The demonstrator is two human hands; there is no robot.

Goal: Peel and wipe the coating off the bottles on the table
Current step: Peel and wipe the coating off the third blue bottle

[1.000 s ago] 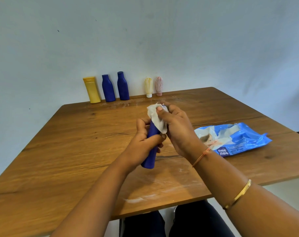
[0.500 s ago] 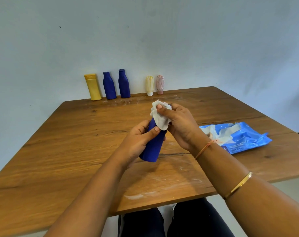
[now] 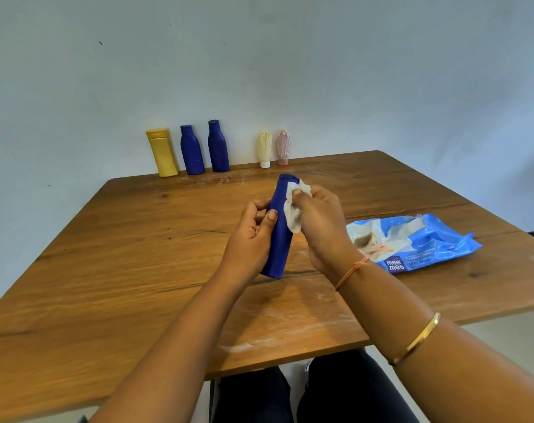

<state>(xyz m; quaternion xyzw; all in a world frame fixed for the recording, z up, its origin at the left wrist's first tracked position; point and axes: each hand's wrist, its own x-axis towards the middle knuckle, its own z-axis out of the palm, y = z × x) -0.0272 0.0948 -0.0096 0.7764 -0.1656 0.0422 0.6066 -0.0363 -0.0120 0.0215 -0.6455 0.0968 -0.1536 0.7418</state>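
My left hand (image 3: 252,239) grips a blue bottle (image 3: 279,239) above the middle of the wooden table (image 3: 137,254), its cap end tilted up and away from me. My right hand (image 3: 320,224) holds a crumpled white wet wipe (image 3: 293,209) pressed against the bottle's upper right side. Along the wall at the far edge stand a yellow bottle (image 3: 162,152), two more blue bottles (image 3: 191,150) (image 3: 218,146), a small pale yellow bottle (image 3: 264,149) and a small pink bottle (image 3: 282,147), both on their caps.
An opened blue pack of wet wipes (image 3: 412,242) lies on the table to the right of my hands. White smears of residue mark the wood near the front edge (image 3: 274,328) and by the far row. My knees show under the table.
The bottle has risen and turned more upright, its top now clear of the wipe. My right hand has slid the wipe from the cap end down onto the upper side.
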